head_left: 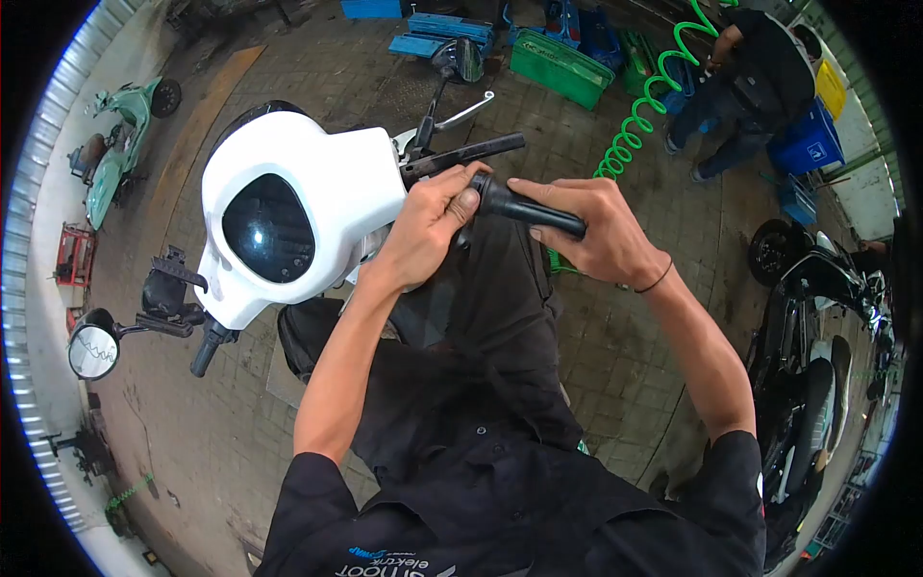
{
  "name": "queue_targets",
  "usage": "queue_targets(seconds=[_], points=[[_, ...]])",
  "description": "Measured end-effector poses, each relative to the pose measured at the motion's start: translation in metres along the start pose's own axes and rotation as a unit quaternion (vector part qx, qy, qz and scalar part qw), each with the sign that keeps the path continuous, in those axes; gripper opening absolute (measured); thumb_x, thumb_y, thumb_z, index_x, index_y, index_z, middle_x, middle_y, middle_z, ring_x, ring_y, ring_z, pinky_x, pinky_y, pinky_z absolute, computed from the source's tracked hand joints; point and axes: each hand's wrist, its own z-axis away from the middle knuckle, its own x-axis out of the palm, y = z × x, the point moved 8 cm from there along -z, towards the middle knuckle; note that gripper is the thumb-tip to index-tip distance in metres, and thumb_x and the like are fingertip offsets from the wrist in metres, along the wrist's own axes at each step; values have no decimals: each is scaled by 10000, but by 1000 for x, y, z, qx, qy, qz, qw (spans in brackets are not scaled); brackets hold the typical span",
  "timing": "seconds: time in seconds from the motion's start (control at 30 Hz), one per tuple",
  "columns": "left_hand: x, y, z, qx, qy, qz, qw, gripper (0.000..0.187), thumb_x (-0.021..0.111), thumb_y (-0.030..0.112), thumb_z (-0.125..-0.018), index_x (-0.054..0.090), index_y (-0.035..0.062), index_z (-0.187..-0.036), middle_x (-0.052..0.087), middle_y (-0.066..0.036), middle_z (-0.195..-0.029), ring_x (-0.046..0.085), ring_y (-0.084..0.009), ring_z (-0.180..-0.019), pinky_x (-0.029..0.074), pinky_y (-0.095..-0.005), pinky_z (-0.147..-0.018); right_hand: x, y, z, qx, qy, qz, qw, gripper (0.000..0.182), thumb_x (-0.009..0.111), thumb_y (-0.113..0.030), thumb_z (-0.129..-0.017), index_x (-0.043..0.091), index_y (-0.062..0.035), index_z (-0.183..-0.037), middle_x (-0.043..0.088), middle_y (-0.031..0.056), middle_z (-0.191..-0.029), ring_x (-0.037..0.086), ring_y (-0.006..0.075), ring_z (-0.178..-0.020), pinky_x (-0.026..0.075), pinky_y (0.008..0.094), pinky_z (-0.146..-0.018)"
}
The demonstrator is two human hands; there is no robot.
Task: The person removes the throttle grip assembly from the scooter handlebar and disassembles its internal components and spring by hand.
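Note:
A black throttle grip (535,209) with a wider collar is held between my two hands, in front of a scooter's handlebar. My left hand (425,229) is closed, thumb and fingers pinching the collar end. The fingers of my right hand (604,229) wrap the other end of the grip. Just beyond it, a bare black handlebar tube (492,148) sticks out from the scooter's white front cover (370,173). A silver brake lever (465,112) and a mirror (463,62) sit above that tube. Set in the cover is a dark display (269,231).
A green coiled hose (627,135) hangs at upper right, near another person (760,87). Green (561,69) and blue toolboxes (447,34) stand on the paved floor ahead. A mint scooter (120,144) is at left, a dark scooter (798,375) at right.

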Motion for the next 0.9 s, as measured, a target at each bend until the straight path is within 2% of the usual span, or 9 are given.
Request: queue_targets(seconds=[0.13,0.2,0.3,0.33,0.37,0.43,0.6,0.83,0.9], points=[[4,-2,-2,4,-41,118,992,479,530,329,-1135,614,-72,-1383,663,-88,-1141,656,-152,-953,518,-301,-892,-4,13,-4,75,-30,-71,994,568,794,-26,-785,715,-8,-1347,773,227,-981,761,300,-850,569,408,-774],[3,4,-2,30,-29,87,995,486,530,325,-1135,600,-83,-1390,665,-98,-1150,674,-163,-970,523,-303,-908,0,24,-4,45,12,-146,988,580,782,-85,-784,710,13,-1351,798,195,-1003,751,203,-878,570,380,-796],[4,12,1,48,-3,50,998,482,531,300,-1133,577,-98,-1402,664,-116,-1159,690,-183,-982,533,-314,-916,2,26,-4,79,6,-162,984,612,777,-133,-780,697,32,-1363,804,163,-1007,737,173,-906,575,366,-837],[3,12,2,45,6,43,998,470,534,278,-1132,569,-102,-1407,662,-125,-1159,688,-192,-977,537,-322,-909,-1,21,-5,79,5,-163,983,612,777,-133,-780,697,32,-1363,804,163,-1007,737,173,-906,575,366,-837],[4,10,3,44,6,43,998,470,534,278,-1132,569,-102,-1407,662,-125,-1159,688,-192,-977,537,-322,-909,2,26,-2,172,-33,-202,964,613,774,-145,-774,701,38,-1354,804,171,-1020,734,174,-906,574,357,-849],[0,18,4,115,51,-114,986,439,534,234,-1128,562,-99,-1412,653,-136,-1176,688,-204,-969,547,-328,-895,9,31,4,262,-70,-235,933,615,772,-157,-768,704,44,-1345,803,180,-1033,731,174,-906,572,349,-860],[4,13,6,65,51,15,996,407,531,187,-1120,568,-87,-1420,637,-142,-1215,688,-219,-958,551,-331,-883,9,24,0,123,26,-188,974,602,761,-116,-753,716,48,-1331,798,138,-1049,690,140,-868,557,330,-813],[4,20,7,96,56,15,994,404,515,171,-1126,557,-97,-1425,629,-145,-1214,684,-230,-970,565,-335,-884,4,17,1,131,24,-210,969,607,783,-172,-813,696,40,-1375,783,100,-1056,679,121,-906,552,296,-854],[4,14,6,96,55,17,994,402,516,172,-1124,560,-92,-1424,626,-142,-1203,680,-228,-982,569,-339,-884,7,20,6,244,-30,-222,944,585,756,-107,-757,716,54,-1317,805,201,-1070,728,176,-864,571,333,-845]])
